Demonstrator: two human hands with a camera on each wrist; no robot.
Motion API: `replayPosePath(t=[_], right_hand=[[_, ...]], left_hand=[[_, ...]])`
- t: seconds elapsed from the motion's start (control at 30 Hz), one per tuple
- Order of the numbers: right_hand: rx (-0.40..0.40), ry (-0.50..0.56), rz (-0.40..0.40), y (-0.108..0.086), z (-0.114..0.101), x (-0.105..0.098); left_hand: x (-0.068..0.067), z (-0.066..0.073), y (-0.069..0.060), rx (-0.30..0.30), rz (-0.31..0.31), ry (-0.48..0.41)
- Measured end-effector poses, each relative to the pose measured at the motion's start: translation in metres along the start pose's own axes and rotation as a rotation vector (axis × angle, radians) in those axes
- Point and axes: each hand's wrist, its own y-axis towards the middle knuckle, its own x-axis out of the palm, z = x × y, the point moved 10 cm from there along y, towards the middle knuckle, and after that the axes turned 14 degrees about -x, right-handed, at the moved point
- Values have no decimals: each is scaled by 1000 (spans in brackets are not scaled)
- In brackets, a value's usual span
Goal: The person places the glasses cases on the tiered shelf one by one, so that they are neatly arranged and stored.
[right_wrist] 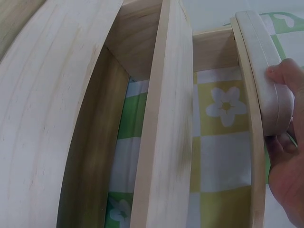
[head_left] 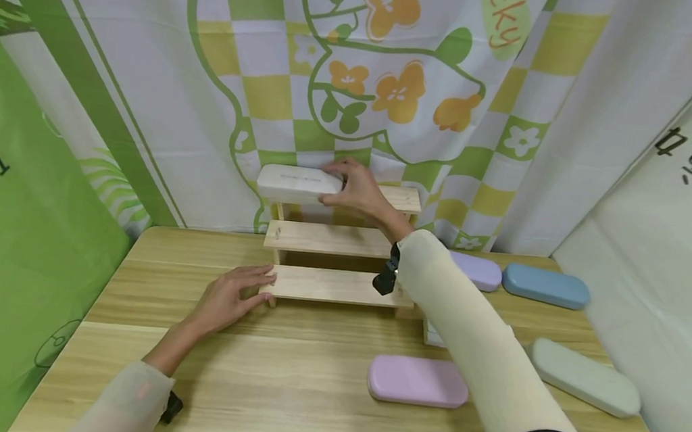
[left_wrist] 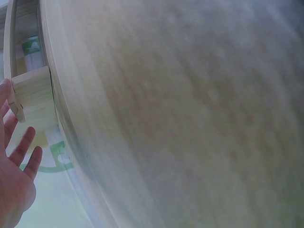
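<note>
A white glasses case lies on the top step of a three-tier wooden rack, toward its left end. My right hand grips the case's right end between thumb and fingers. In the right wrist view, the same case rests along the top board, with the thumb on its face and fingers behind it. My left hand touches the left end of the bottom step, fingers extended. The left wrist view shows that hand beside the rack's end.
On the right of the table lie a pink case, a grey-green case, a blue case and a lavender case. A whitish item is mostly hidden by my right sleeve. A patterned curtain hangs behind the rack.
</note>
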Motion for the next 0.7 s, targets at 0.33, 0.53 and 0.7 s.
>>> replayPosePath(t=[0.33, 0.53, 0.7], right_hand=[[-19, -26, 24, 1, 2, 1], [-28, -27, 42, 2, 1, 0], [-44, -29, 44, 3, -1, 0]], left_hand=[[0, -1, 1, 0, -4, 7], [1, -1, 1, 7, -5, 2], [1, -2, 1, 8, -6, -1]])
